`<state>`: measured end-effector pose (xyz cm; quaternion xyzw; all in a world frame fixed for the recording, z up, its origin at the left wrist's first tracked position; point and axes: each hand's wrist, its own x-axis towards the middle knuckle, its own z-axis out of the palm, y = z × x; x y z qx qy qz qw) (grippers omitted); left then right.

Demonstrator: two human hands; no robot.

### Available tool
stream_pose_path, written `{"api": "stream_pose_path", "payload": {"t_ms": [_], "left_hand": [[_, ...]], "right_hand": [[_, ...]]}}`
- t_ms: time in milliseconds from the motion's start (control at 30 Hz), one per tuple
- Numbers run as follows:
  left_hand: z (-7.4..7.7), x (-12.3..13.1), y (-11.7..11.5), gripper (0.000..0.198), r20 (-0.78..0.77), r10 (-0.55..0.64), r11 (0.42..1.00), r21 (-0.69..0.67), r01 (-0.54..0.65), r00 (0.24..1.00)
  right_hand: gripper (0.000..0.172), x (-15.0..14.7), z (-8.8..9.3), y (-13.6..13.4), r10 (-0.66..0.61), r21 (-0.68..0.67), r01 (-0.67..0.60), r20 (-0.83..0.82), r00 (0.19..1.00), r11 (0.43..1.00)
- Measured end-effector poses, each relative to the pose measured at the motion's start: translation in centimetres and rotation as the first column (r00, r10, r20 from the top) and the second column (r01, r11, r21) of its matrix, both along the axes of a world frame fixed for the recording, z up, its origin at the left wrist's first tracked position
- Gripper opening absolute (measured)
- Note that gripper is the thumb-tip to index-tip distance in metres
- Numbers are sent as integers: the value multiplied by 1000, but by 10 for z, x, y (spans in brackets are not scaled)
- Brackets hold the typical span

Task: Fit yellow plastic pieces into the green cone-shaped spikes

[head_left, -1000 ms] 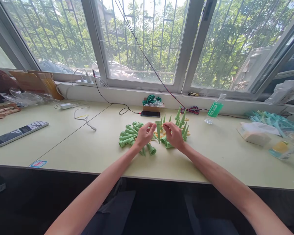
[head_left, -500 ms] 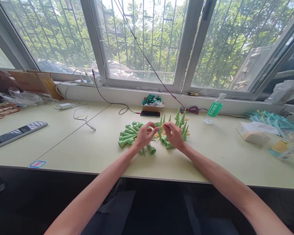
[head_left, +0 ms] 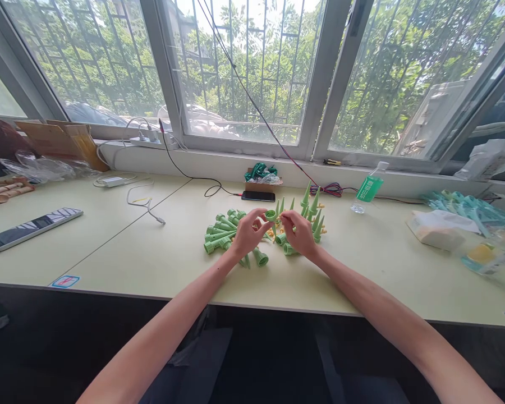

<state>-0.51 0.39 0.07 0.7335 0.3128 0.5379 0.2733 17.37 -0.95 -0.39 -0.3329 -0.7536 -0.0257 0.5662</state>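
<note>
My left hand [head_left: 249, 232] is closed on a green plastic watering spike [head_left: 270, 215], whose round open end faces up towards me. Right beside it, my right hand [head_left: 298, 231] has its thumb and forefinger pinched together near that open end; whatever sits between the fingertips is too small to make out. Left of the hands lies a fanned pile of green spikes [head_left: 220, 230]. Several more spikes [head_left: 314, 202] stand upright or lie behind and beside my right hand, small yellow-orange parts among them. One spike [head_left: 261, 258] lies in front with its open end showing.
A phone [head_left: 258, 196] and a small box of green material [head_left: 261, 175] lie at the back. Rightward stand a water bottle [head_left: 368, 189] and a tissue pack [head_left: 440, 229]. Leftward are a white cable [head_left: 145, 206] and a long dark-faced device [head_left: 33, 229]. The table's edge [head_left: 278, 308] runs in front.
The spike in my left hand has tipped so that its open end now faces up towards me. My right hand stays almost in place, still pinched.
</note>
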Motion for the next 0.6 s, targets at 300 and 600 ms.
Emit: {"api": "stream_pose_path", "payload": {"t_ms": [300,600], "left_hand": [[4,0,-5,43,-2,-3,999,-32,3,1000],[-2,3,1,75,76,-111,962,-241,126,991]], "right_hand": [[16,-1,3,-4,-40,33,41,-44,998,999],[17,-2,2,-6,7,87,-7,4,1000,996]]}}
